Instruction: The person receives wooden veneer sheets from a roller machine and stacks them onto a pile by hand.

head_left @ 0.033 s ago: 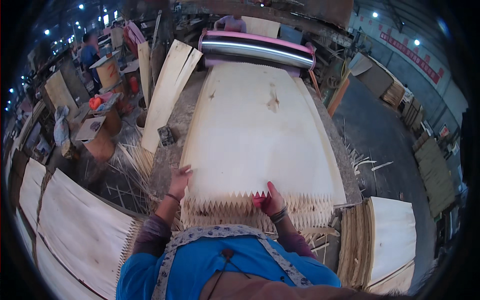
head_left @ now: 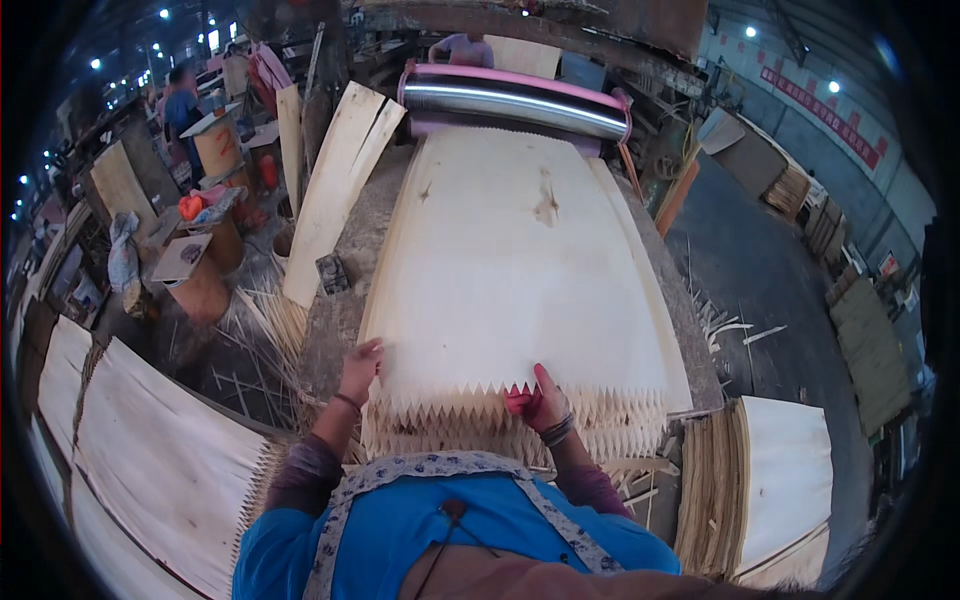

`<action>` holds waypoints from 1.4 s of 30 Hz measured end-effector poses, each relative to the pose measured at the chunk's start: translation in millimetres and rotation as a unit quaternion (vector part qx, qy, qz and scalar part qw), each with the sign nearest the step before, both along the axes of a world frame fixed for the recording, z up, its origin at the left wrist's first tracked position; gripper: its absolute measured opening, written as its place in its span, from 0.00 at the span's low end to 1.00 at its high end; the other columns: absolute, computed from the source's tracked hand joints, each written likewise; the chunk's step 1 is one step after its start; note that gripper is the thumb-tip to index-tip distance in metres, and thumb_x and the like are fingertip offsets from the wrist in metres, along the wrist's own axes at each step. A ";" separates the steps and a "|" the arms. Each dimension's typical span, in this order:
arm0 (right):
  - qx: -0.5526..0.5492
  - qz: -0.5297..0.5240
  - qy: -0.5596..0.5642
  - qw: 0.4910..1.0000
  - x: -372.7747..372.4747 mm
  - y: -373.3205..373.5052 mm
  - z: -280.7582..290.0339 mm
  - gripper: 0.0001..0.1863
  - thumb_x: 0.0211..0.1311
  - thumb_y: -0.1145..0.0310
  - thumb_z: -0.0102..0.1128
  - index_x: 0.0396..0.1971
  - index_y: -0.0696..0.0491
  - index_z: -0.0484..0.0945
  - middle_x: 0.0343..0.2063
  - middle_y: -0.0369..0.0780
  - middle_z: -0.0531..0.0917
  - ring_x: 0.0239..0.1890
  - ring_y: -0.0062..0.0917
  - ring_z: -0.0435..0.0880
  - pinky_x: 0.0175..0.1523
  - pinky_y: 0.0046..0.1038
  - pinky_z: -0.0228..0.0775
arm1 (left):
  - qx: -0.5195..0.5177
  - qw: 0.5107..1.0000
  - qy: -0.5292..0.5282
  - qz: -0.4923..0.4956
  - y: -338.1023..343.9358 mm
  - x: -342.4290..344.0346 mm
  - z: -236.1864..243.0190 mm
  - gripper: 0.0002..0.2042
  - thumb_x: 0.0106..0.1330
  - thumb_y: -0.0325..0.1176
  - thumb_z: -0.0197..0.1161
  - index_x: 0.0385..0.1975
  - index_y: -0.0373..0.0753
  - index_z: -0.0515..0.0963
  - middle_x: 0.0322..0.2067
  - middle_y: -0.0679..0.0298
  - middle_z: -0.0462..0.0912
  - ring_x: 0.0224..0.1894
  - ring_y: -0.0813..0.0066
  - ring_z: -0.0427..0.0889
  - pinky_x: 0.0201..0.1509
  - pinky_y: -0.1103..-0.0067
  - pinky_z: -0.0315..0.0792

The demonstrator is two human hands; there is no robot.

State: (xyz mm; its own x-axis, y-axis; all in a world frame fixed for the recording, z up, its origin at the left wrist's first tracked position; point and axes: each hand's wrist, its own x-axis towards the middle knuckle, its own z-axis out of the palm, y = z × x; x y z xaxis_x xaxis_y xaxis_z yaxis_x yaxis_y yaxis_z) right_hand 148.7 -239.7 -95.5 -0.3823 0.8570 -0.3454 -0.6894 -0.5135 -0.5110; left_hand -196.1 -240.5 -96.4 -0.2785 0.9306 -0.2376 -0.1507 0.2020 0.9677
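Note:
A stack of pale wood veneer sheets [head_left: 520, 270] with zigzag-cut near edges lies in front of me, running away toward a roller machine [head_left: 515, 105]. My right hand [head_left: 543, 402] is closed on the top sheet's toothed near edge, thumb above and the other fingers underneath. Something red shows at its fingertips; I cannot make out what. My left hand [head_left: 360, 372] is beside the stack's left edge, its fingers slightly bent and apart at the rim. Below the top sheet, several more rows of teeth [head_left: 450, 420] show, some with dark marks.
More toothed veneer [head_left: 165, 430] lies at my lower left, and another veneer stack [head_left: 785, 470] stands at my right. A split veneer strip [head_left: 340, 190] leans left of the table. Wood scraps litter the floor on both sides. A person [head_left: 465, 48] is behind the roller.
My left hand has shifted slightly toward me along the stack's left edge. My right hand and the sheets look unmoved.

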 end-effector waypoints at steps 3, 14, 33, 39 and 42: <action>0.051 0.038 -0.013 0.998 2.7 13.3 5.2 0.25 0.56 0.49 0.48 0.44 0.56 0.66 0.29 0.44 0.75 0.24 0.28 0.75 0.30 0.28 0.70 | 0.116 0.956 0.266 0.051 -12.3 -0.1 -46.5 0.16 0.57 0.30 0.54 0.44 0.32 0.71 0.35 0.54 0.77 0.39 0.67 0.76 0.43 0.75 0.70; 0.076 0.035 -0.203 0.976 -10.3 65.3 -13.3 0.29 0.55 0.42 0.44 0.48 0.50 0.62 0.26 0.42 0.77 0.24 0.32 0.80 0.28 0.30 0.74 | 0.183 0.818 0.545 0.026 -43.9 35.0 -65.7 0.24 0.56 0.32 0.50 0.53 0.32 0.59 0.53 0.40 0.58 0.53 0.45 0.60 0.56 0.63 0.55; 0.076 0.082 -0.178 0.978 -7.1 65.6 -12.6 0.28 0.53 0.39 0.44 0.44 0.47 0.64 0.25 0.44 0.78 0.18 0.28 0.77 0.24 0.29 0.72 | 0.183 0.827 0.530 0.027 -44.3 35.6 -66.7 0.24 0.57 0.35 0.49 0.53 0.32 0.60 0.52 0.40 0.59 0.53 0.44 0.60 0.57 0.65 0.55; 0.074 0.092 -0.145 0.982 -4.1 67.1 -19.7 0.28 0.52 0.39 0.46 0.41 0.48 0.66 0.21 0.44 0.77 0.15 0.29 0.73 0.20 0.29 0.68 | 0.180 0.825 0.535 0.025 -47.1 36.2 -67.3 0.24 0.58 0.36 0.48 0.54 0.33 0.60 0.51 0.40 0.60 0.53 0.44 0.60 0.57 0.65 0.56; 0.067 0.087 -0.158 0.981 -4.9 66.3 -18.8 0.29 0.51 0.38 0.47 0.40 0.49 0.66 0.20 0.44 0.76 0.14 0.29 0.72 0.20 0.30 0.67 | 0.176 0.829 0.531 0.027 -47.0 36.9 -65.3 0.24 0.58 0.36 0.48 0.54 0.33 0.60 0.51 0.39 0.60 0.53 0.43 0.61 0.57 0.65 0.56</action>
